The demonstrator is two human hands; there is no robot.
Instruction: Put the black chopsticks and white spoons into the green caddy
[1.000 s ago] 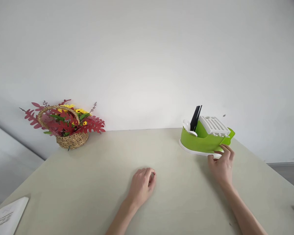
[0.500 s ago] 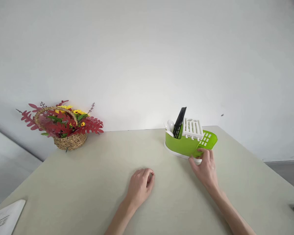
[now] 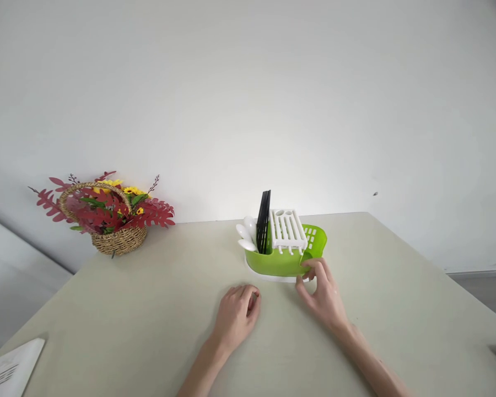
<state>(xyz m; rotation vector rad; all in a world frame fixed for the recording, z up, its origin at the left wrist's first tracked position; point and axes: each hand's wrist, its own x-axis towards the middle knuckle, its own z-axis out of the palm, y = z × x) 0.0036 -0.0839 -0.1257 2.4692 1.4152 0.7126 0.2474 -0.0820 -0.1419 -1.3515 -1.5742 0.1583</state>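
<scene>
Pale wall (image 3: 248, 110) behind a cream tabletop (image 3: 149, 314). Right of centre stands a green utensil caddy (image 3: 276, 267) on a white base, with black chopsticks (image 3: 263, 223) and white spoons (image 3: 247, 244) upright at its left end, and a white slotted rack (image 3: 288, 230) on top. The right hand (image 3: 324, 292) grips its near right corner between thumb and fingers. The left hand (image 3: 236, 311) rests nearby, fingers loosely curled in. Far left: a wicker basket (image 3: 119, 240) of red and yellow flowers; nearer, a white slab (image 3: 14, 366) whose dark markings are unreadable.
</scene>
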